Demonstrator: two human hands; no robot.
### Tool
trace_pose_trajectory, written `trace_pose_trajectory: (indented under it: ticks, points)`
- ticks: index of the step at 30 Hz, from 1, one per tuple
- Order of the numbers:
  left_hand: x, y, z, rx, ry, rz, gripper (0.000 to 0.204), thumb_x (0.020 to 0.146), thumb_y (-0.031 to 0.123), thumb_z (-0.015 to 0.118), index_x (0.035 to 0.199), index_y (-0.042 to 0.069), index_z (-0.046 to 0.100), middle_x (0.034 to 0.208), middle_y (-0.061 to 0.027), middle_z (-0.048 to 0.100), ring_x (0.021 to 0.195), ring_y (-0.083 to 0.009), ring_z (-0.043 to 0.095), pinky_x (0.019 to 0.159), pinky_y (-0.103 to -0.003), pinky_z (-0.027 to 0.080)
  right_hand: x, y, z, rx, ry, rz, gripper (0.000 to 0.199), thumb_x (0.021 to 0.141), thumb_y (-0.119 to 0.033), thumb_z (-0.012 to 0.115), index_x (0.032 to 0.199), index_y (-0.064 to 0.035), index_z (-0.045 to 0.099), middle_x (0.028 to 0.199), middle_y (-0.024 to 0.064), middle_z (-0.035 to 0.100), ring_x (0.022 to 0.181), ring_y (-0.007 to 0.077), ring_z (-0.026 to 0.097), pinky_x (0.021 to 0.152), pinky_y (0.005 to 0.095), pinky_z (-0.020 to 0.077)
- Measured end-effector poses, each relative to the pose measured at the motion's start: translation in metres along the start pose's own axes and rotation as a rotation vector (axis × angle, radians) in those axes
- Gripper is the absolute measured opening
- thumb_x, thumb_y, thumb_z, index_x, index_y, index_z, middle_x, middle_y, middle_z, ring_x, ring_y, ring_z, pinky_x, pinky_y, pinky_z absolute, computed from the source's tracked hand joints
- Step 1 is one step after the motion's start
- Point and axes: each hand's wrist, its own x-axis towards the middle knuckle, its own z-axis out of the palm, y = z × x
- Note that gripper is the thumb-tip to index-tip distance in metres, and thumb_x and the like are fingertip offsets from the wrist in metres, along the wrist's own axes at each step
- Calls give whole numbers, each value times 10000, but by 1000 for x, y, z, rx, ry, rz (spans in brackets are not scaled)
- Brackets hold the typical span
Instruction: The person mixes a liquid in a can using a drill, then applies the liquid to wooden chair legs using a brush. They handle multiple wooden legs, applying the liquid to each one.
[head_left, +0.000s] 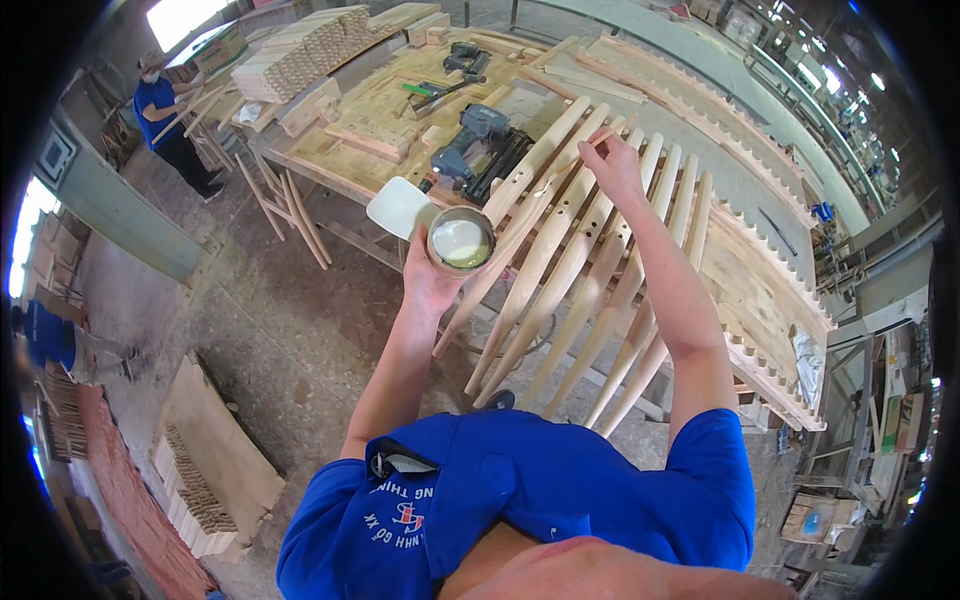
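Note:
My left hand (pixel 432 280) is wrapped round an open can (pixel 490 243), raised beside the bench. Inside the can is a milky white liquid (pixel 460 240). A flat, rounded white piece (pixel 398 206) juts out at the can's left; whether it is attached cannot be told. Over the far ends of a row of several tapered wooden legs (pixel 568 258), my right hand (pixel 612 165) pinches what looks like a thin pale stick (pixel 556 181). The legs lie side by side, narrow ends toward me, several with dark drilled holes. My palm hides part of the stick.
A blue-grey nail gun (pixel 478 140) lies left of the legs, with another power tool (pixel 465 60) farther back. Notched wooden rails (pixel 765 258) run along the right. Stacked wood strips (pixel 300 60) stand far left. A person in blue (pixel 160 105) works beyond them.

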Motion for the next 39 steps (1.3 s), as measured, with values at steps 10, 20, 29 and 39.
trace_pose_trajectory:
  ticks: [10, 20, 29, 39]
  points:
    - [-10, -2, -3, 30, 35, -133, 543, 967, 466, 223, 1314, 96, 417, 1291, -138, 489, 1165, -349, 490, 920, -609, 399, 4, 2, 15, -93, -84, -94, 225, 817, -211, 603, 862, 8, 573, 695, 187, 613, 654, 324, 613, 637, 372, 488]
    - [-18, -24, -10, 88, -41, -75, 488, 971, 420, 295, 1275, 64, 434, 1247, -147, 524, 1152, -343, 508, 966, -539, 396, 15, 21, 31, -202, -200, -87, 282, 844, -279, 542, 823, 0, 574, 753, 227, 606, 734, 379, 598, 676, 428, 466]
    - [-15, -23, -21, 14, 54, -120, 450, 996, 379, 265, 1316, 81, 370, 1261, -74, 508, 1140, -228, 516, 962, -450, 417, 12, 12, 18, -212, -212, -59, 232, 806, -210, 649, 825, 17, 608, 662, 138, 606, 609, 199, 584, 608, 334, 469]
    - [-14, -26, -13, -8, 69, -121, 468, 999, 375, 215, 1301, 58, 382, 1247, -103, 520, 1152, -253, 514, 986, -445, 405, 22, 9, -15, 18, -552, -157, 46, 714, 27, 553, 735, -14, 550, 690, 47, 550, 705, 130, 537, 675, 269, 438]
